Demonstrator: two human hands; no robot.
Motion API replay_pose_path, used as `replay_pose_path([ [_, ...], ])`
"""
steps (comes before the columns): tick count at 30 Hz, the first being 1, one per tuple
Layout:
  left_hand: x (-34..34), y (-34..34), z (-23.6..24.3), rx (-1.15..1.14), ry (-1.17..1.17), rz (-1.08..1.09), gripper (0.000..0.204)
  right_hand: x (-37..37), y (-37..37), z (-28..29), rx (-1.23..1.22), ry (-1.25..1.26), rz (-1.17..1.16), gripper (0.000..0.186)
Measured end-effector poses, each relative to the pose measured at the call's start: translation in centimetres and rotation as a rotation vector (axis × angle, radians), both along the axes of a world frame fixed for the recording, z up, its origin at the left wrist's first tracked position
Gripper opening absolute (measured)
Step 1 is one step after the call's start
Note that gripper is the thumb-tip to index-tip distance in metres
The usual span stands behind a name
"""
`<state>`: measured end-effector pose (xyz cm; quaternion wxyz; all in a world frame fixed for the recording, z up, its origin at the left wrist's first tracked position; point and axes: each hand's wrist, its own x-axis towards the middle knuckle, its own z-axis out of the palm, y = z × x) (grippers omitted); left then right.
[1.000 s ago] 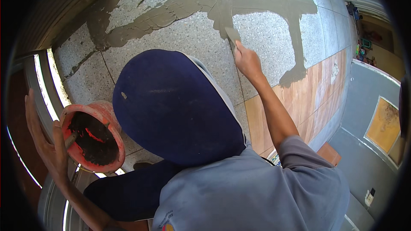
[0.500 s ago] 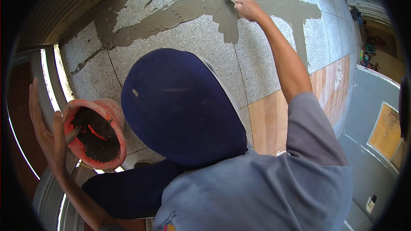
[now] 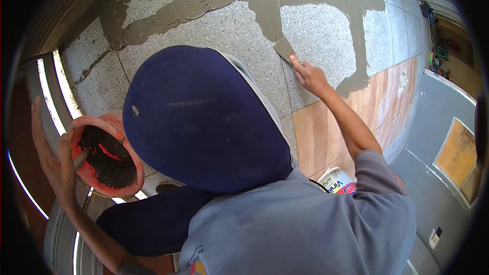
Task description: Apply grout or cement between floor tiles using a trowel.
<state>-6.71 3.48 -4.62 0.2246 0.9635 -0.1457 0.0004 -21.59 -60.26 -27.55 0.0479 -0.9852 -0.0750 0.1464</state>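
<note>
From here I'm seeing a speckled tile floor [image 3: 224,35]; grey mortar [image 3: 188,8] is crossing it, red bucket [image 3: 120,192] standing left, wood-look tiles [image 3: 318,132] adjoining.

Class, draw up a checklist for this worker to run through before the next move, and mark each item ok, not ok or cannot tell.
1. Scraper firmly in the right hand: ok, its blade sits at the lower end of a grey paste strip.
2. Left hand clear of the red bucket: cannot tell; it is open beside the rim, but contact is unclear.
3. Dark paste left in the bucket: ok.
4. Left-hand paste strip smooth and even: not ok, its surface is ridged and its edges ragged.
5. White tub contents: cannot tell, its inside does not show.
</note>
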Motion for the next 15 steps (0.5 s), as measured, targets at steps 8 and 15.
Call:
replay_pose_path([
  [8,1.1,0.7,-0.5,0.013,-0.07,-0.064,0.064,6.0,4.2,0.3,-0.03,-0.106,-0.068,0.045],
  [15,-0.4,2.1,1.1,0.033,-0.087,-0.003,0.065,11.2,4.1,4.9,0.238,0.164,-0.412,0.03],
])
